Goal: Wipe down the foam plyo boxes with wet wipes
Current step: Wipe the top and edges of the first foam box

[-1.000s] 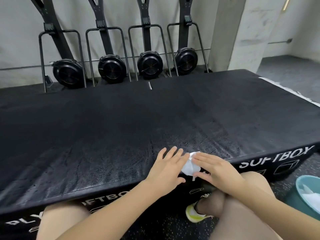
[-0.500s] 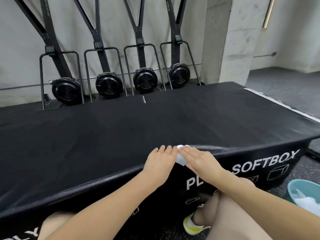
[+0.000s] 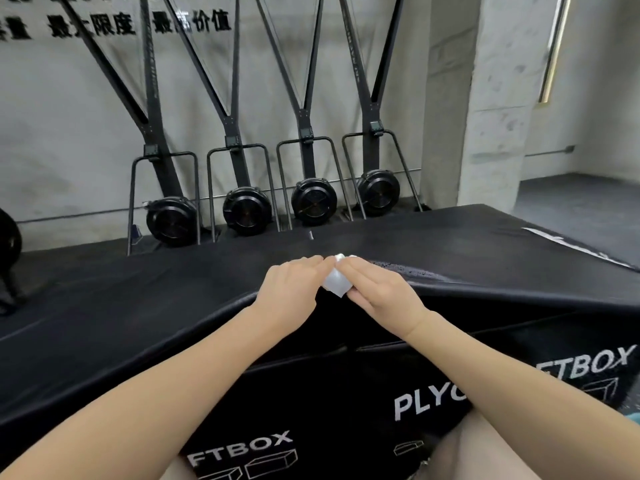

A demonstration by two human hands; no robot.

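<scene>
The black plyo box [image 3: 138, 306] carries everything here, its broad flat top running from the left edge across to the right. White lettering reading PLYO and FTBOX marks its near front face. On the top, close to the near edge at centre, lies a white wipe [image 3: 335, 284], with the left hand [image 3: 294, 289] and right hand [image 3: 377, 289] resting flat against it on either side. Right of the wipe the surface looks speckled, perhaps wet. The box stands on a dark floor [image 3: 571, 195]
</scene>
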